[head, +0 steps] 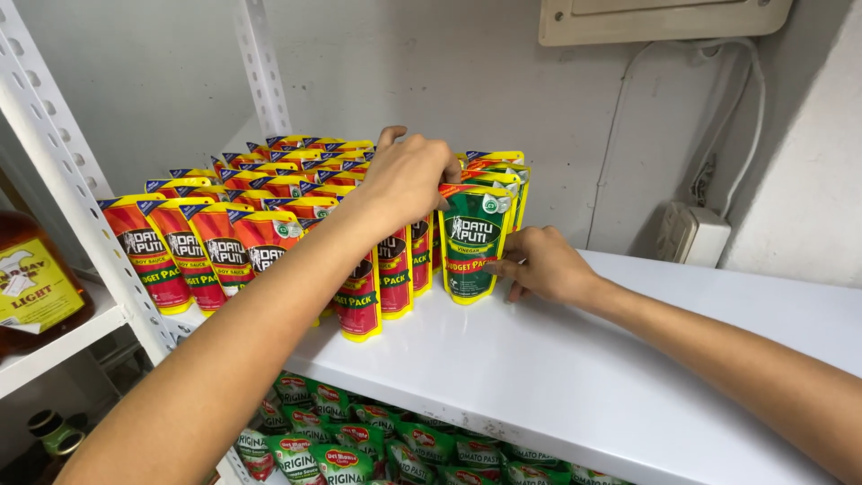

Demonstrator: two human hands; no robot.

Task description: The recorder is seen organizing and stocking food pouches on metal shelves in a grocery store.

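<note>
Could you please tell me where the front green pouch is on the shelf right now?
In the head view, the front green pouch stands upright near the middle of the white shelf, right of the red pouches, with the right hand at its lower right edge.

An amber bottle (36,283) stands on the left shelf; green sachets (359,445) crowd the shelf below, a white box (693,235) by the wall

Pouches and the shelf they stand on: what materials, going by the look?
Green pouch: likely flexible plastic film, glossy; it shows sheen and a crimped top seal. Red pouches: same look. Shelf: probably white-painted metal, smooth satin, thin edge; could be laminate.
</note>
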